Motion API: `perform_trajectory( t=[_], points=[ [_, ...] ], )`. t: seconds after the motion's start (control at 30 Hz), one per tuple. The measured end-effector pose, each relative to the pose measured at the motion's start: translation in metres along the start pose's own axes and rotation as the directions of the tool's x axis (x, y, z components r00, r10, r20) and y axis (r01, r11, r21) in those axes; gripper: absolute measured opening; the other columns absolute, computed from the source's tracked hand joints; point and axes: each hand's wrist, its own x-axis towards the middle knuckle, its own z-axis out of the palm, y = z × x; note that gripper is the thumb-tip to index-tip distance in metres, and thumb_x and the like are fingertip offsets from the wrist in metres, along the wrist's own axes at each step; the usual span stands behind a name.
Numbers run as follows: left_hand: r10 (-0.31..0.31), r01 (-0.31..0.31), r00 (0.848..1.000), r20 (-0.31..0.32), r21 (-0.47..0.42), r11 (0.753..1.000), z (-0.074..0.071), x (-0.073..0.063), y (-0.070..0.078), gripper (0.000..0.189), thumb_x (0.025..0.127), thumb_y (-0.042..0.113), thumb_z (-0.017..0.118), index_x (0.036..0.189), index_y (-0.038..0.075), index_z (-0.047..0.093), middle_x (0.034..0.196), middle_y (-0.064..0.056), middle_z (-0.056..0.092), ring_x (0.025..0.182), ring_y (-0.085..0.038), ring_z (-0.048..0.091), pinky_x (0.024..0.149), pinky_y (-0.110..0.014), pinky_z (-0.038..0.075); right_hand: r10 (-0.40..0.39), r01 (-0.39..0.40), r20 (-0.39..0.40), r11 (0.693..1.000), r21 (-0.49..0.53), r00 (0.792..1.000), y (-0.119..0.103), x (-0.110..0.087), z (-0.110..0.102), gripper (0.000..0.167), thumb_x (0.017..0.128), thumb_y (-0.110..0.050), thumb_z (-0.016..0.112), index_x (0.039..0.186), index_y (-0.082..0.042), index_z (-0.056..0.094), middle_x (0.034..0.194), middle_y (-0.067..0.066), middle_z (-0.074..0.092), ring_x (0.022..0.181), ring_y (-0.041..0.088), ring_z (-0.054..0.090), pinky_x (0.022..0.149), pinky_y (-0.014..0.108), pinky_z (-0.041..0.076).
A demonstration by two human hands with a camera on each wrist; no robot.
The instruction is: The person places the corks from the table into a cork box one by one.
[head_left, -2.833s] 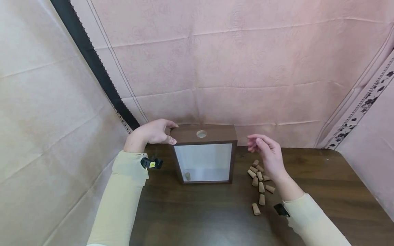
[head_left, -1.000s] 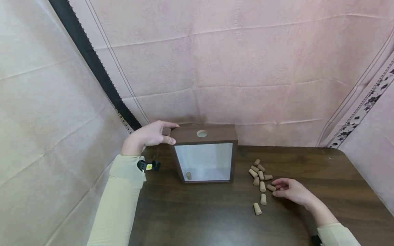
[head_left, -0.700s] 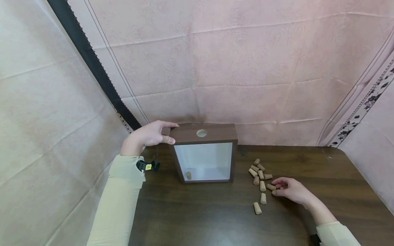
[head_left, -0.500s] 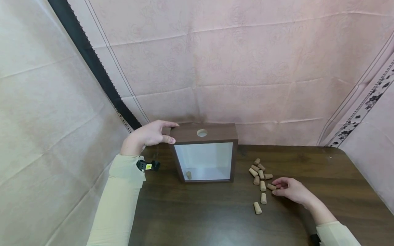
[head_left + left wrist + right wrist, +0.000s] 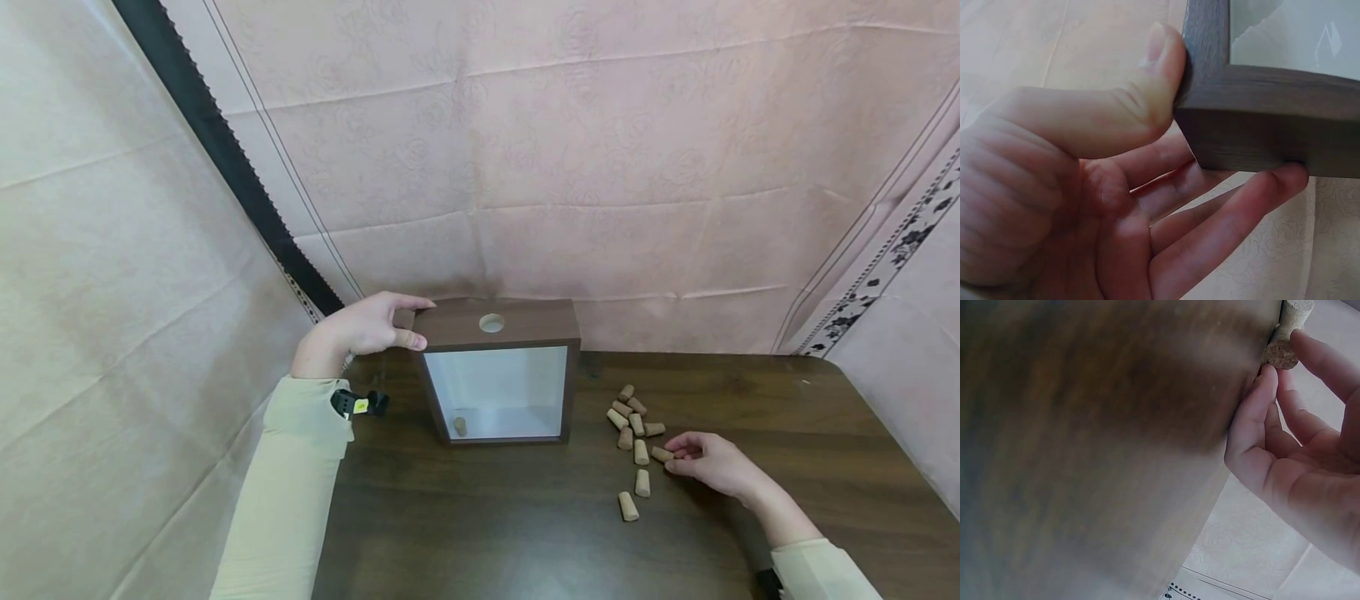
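Observation:
A dark brown shadow box (image 5: 528, 323) with a clear front and a round hole (image 5: 492, 322) in its top stands upright on the table. One cork (image 5: 460, 427) lies inside, low at the left. My left hand (image 5: 360, 327) grips the box's upper left corner; the left wrist view has the thumb and fingers on different sides of the frame (image 5: 1260, 94). At the right, my right hand (image 5: 712, 465) pinches the end of a tapered cork (image 5: 661, 454), which is still down at table level. In the right wrist view, thumb and fingers flank the cork (image 5: 1282, 356).
Several loose corks (image 5: 636, 425) lie in a cluster right of the box, with a cork (image 5: 627, 507) nearest the front. The brown wooden table (image 5: 465, 517) ends at a pale pink cloth backdrop (image 5: 600, 167). Another cloth (image 5: 127, 333) hangs at the left.
My right hand has come down and rightward from beside the box's top to the cork at the cluster's right edge. Over the last second both hands stay almost still.

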Motion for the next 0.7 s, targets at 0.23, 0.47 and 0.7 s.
perform_trajectory(
  t=[0.23, 0.47, 0.7],
  points=[
    [-0.01, 0.01, 1.0, 0.01, 0.033, 0.999, 0.0, 0.0, 0.005, 0.069, 0.099, 0.022, 0.079, 0.161, 0.015, 0.05, 0.166, -0.015, 0.043, 0.15, -0.039, 0.042, 0.119, -0.066, 0.034, 0.001, -0.001, 0.001, 1.0, -0.017, 1.0, 0.0, -0.001, 0.0, 0.037, 0.1, -0.024, 0.077, 0.124, 0.004, 0.069, 0.11, 0.007, 0.071, 0.102, 0.021, 0.065, 0.085, 0.04, 0.054],
    [-0.022, 0.022, 1.0, 0.001, 0.055, 0.998, 0.001, 0.0, 0.008, 0.069, 0.1, 0.022, 0.078, 0.162, 0.014, 0.049, 0.166, -0.016, 0.043, 0.15, -0.04, 0.042, 0.119, -0.066, 0.035, 0.003, -0.003, 0.001, 1.0, -0.018, 1.0, -0.001, -0.002, -0.002, 0.039, 0.103, -0.028, 0.074, 0.126, 0.003, 0.07, 0.113, 0.008, 0.072, 0.102, 0.021, 0.066, 0.083, 0.038, 0.056],
    [-0.046, 0.046, 0.999, -0.005, 0.117, 0.992, 0.001, -0.003, 0.019, 0.07, 0.1, 0.023, 0.078, 0.163, 0.013, 0.047, 0.163, -0.018, 0.046, 0.147, -0.041, 0.045, 0.118, -0.064, 0.037, 0.015, -0.018, 0.034, 0.995, 0.094, 0.999, -0.003, -0.006, -0.006, 0.042, 0.108, -0.025, 0.066, 0.131, 0.009, 0.064, 0.118, 0.015, 0.071, 0.104, 0.026, 0.068, 0.082, 0.04, 0.061]
  ],
)
